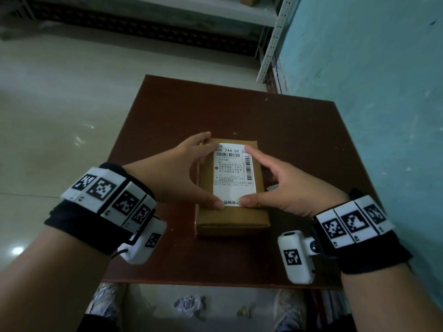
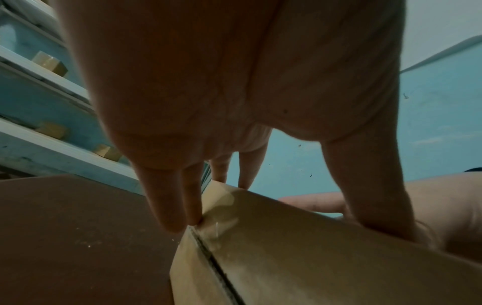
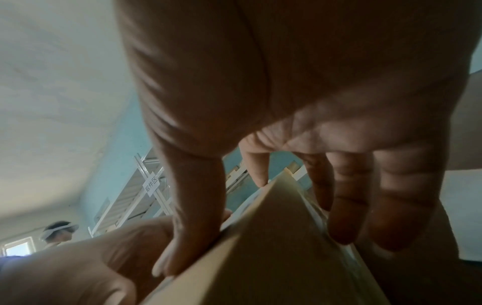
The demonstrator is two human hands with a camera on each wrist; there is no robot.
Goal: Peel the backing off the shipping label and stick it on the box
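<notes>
A brown cardboard box [image 1: 230, 216] lies on the dark brown table [image 1: 299, 140]. The white shipping label [image 1: 233, 178], printed side up, lies flat on the box's top. My left hand [image 1: 182, 171] spans the label's left side, with the thumb on the near left corner and the index finger at the far left corner. My right hand [image 1: 282, 185] mirrors it, index finger on the far right corner and thumb on the near edge. In the left wrist view my left hand [image 2: 234, 82] touches the box [image 2: 313, 258] with its fingertips. The right wrist view shows the right hand [image 3: 287, 82] straddling the box [image 3: 260, 258].
A blue wall [image 1: 383, 92] runs close along the table's right side. A white metal rack [image 1: 271, 44] stands behind. Crumpled paper [image 1: 188, 305] lies on the floor below the table's near edge. A small white scrap [image 1: 272, 187] shows by the box's right side. Another person [image 3: 58, 233] stands far off.
</notes>
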